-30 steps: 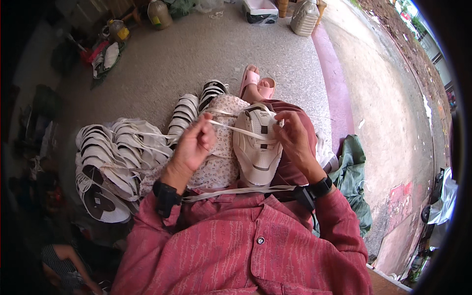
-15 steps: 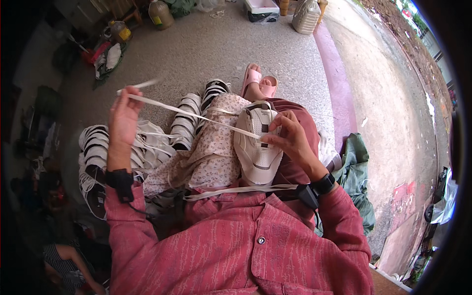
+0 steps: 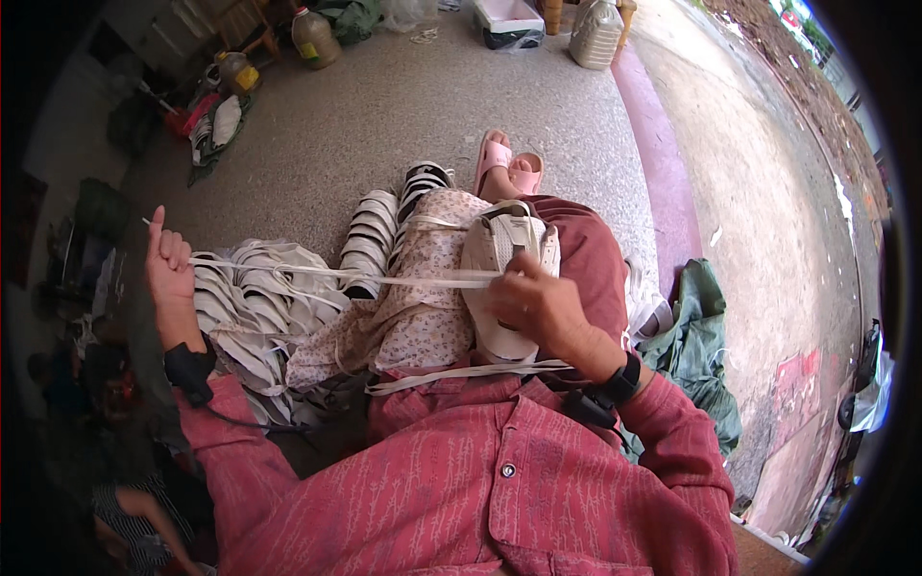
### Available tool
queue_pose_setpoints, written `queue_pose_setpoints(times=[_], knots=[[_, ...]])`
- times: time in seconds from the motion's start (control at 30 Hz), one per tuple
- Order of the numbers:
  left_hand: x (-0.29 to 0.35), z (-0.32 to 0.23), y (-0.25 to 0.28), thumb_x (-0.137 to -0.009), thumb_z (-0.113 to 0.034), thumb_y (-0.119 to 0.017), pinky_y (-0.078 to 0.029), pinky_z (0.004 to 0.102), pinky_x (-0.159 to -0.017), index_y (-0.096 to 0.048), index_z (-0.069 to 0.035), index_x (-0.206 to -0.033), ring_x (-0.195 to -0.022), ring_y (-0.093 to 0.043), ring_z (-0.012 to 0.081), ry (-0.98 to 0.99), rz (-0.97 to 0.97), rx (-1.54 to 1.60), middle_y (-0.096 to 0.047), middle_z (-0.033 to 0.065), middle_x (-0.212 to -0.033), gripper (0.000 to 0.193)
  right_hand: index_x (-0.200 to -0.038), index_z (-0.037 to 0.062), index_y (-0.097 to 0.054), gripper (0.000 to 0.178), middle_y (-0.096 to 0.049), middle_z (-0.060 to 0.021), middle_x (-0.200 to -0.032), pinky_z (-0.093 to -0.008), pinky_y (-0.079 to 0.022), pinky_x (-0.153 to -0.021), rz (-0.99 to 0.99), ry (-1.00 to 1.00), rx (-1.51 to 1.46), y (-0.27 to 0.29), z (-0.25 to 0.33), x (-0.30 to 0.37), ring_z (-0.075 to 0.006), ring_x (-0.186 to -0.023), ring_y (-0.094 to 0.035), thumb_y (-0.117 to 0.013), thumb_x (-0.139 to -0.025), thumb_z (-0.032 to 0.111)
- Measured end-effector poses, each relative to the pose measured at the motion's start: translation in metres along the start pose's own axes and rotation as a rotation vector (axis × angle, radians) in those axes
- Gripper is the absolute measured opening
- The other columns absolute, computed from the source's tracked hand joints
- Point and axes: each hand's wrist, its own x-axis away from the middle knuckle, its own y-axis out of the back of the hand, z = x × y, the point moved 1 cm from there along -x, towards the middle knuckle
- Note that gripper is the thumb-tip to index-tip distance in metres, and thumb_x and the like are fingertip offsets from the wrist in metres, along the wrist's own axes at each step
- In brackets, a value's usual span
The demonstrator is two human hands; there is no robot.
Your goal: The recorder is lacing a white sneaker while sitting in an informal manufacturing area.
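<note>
A white shoe upper (image 3: 488,250) with a perforated toe rests on my lap, its toe towards me. My left hand (image 3: 171,271), raised far out to the left, is closed round a white shoelace (image 3: 413,280); a short tip sticks out beside the thumb. The lace runs taut across my lap to my right hand (image 3: 545,312), whose fingers pinch it over the upper and hide part of it. Beneath the upper lies a flowered cloth (image 3: 427,288). More loose laces (image 3: 451,377) stretch across my waist.
Nested stacks of white shoe uppers (image 3: 370,235) stand left of my knees, with a heap of laced uppers (image 3: 264,283) nearer. A green cloth (image 3: 693,331) lies at right. Jugs (image 3: 315,40) and a white box (image 3: 509,14) are at the back. Another person's arm (image 3: 154,514) shows lower left.
My left hand has moved outward left and down, drawing the lace into a nearly level line. My right hand has turned over and come slightly nearer me, its back now covering the upper's middle.
</note>
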Motion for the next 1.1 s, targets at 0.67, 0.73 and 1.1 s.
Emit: queue_pose_setpoints(times=[0.67, 0.73, 1.1], knots=[[0.112, 0.265, -0.237, -0.094, -0.021, -0.055, -0.042, 0.0398, -0.072, -0.062, -0.005, -0.084, -0.079, -0.057, 0.0314, -0.085, 0.705, -1.161, -0.056, 0.0111, -0.081, 0.02, -0.103, 0.0041, -0.063, 0.018, -0.053, -0.0103, -0.084, -0.0309, -0.046, -0.06, -0.213, -0.146, -0.218, 0.004, -0.016, 0.017, -0.0231, -0.067, -0.057, -0.067, -0.086, 0.002], [0.111, 0.266, -0.238, -0.093, -0.02, -0.056, -0.04, 0.0397, -0.074, -0.061, -0.005, -0.083, -0.079, -0.055, 0.0303, -0.136, 0.749, -1.165, -0.053, 0.0107, -0.079, 0.019, -0.102, 0.0058, -0.063, 0.017, -0.055, -0.0102, -0.085, -0.033, -0.048, -0.061, -0.151, -0.15, -0.218, 0.004, -0.02, 0.014, -0.0262, -0.07, -0.06, -0.067, -0.086, 0.004], [0.119, 0.275, -0.244, -0.089, -0.016, -0.057, -0.038, 0.0405, -0.073, -0.054, -0.004, -0.073, -0.075, -0.054, 0.0312, -0.229, 0.67, -1.168, -0.052, 0.0107, -0.074, 0.02, -0.095, 0.01, -0.066, 0.014, -0.057, -0.0086, -0.092, -0.0398, -0.05, -0.064, -0.003, 0.011, -0.15, 0.011, -0.017, 0.009, -0.0298, -0.076, -0.063, -0.07, -0.082, 0.011]])
